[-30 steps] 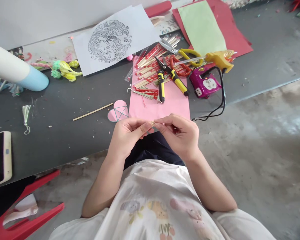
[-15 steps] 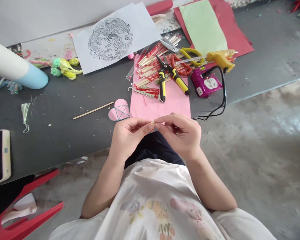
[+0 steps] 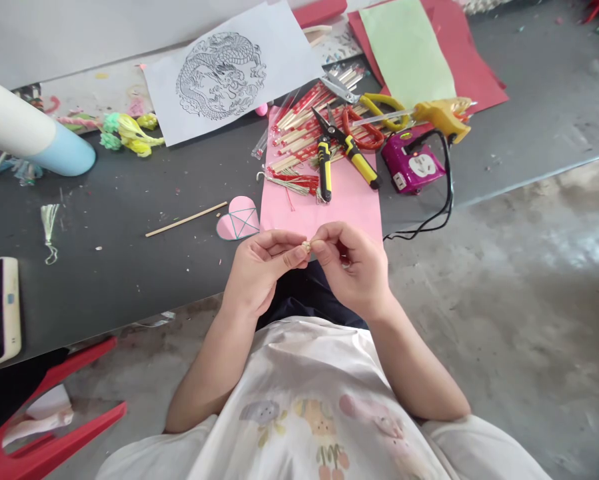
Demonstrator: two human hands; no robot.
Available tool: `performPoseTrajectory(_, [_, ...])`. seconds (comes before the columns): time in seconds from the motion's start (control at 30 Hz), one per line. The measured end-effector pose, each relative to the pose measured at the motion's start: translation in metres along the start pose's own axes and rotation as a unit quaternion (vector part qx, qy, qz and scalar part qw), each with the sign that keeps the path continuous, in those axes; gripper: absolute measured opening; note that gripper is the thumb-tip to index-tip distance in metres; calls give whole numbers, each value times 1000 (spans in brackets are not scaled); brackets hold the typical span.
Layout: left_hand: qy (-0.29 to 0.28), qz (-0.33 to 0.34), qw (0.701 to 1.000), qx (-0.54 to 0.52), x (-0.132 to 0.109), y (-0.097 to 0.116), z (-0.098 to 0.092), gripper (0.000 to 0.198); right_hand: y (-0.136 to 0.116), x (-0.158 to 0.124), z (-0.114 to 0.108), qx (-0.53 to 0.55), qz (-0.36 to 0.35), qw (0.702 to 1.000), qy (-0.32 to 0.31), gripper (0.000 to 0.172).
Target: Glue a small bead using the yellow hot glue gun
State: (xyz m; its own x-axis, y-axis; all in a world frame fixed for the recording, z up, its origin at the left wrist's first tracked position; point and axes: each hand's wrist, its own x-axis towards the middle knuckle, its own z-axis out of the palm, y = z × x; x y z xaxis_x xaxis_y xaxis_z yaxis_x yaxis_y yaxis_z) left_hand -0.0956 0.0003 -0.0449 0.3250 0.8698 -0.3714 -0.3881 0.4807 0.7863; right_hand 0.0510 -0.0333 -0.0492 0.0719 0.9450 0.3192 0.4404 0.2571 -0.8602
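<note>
Between the fingertips of both hands is a tiny pale, yellowish piece [image 3: 306, 246], too small to make out clearly. My left hand [image 3: 265, 270] pinches it between thumb and fingers from the left. From the right, my right hand [image 3: 352, 267] has thumb and forefinger closed at the same piece. Both hands are just over the table's front edge, above my lap. A pink heart with dark lines [image 3: 238, 219] lies left of them, beside a thin wooden stick [image 3: 186, 220]. Behind the hands is a pink sheet [image 3: 299, 217] bearing black-and-yellow pliers [image 3: 359, 163] and red-tipped sticks [image 3: 292, 141].
A purple box [image 3: 413, 163] with a black cable sits right of the sheet, near a yellow glue gun [image 3: 442, 117]. A dragon print [image 3: 222, 77] lies behind. Leftward are a white tassel [image 3: 49, 230], a phone [image 3: 10, 310] and a white-blue cylinder [image 3: 62, 150].
My right hand has shifted slightly left and its fingers are more curled. The small pale piece shows more clearly between the fingertips.
</note>
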Motion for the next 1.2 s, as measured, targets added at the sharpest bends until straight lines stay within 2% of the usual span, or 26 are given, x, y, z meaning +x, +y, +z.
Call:
performPoseTrajectory(0.23, [-3, -30, 999, -33, -2, 1, -1, 25, 4, 2, -6, 76, 38, 996, 14, 11])
performPoseTrajectory(0.4, [-7, -62, 995, -78, -1, 2, -2, 27, 8, 1, -10, 69, 56, 996, 4, 13])
performPoseTrajectory(0.5, [-11, -69, 994, -89, -2, 2, -2, 27, 5, 3, -9, 41, 35, 999, -1, 10])
performPoseTrajectory(0.67, [-15, -64, 994, -84, -2, 1, -3, 28, -1, 6, -9, 13, -45, 999, 23, 6])
performPoseTrajectory(0.77, [-6, -42, 998, -47, -2, -1, -3, 28, -2, 8, -10, 10, -54, 998, 15, 7])
performPoseTrajectory(0.87, [28, -3, 1000, 9, -2, -3, -2, 32, -2, 8, -12, -12, -39, 999, -8, 8])
performPoseTrajectory(1.03, [78, 100, 990, 65, -4, -12, 0, 37, -1, 8, -9, -77, -51, 996, -14, 10])
performPoseTrajectory(1.2, [75, 155, 983, 68, -4, -18, 2, 27, -1, 8, -5, -113, -76, 990, -48, 9])
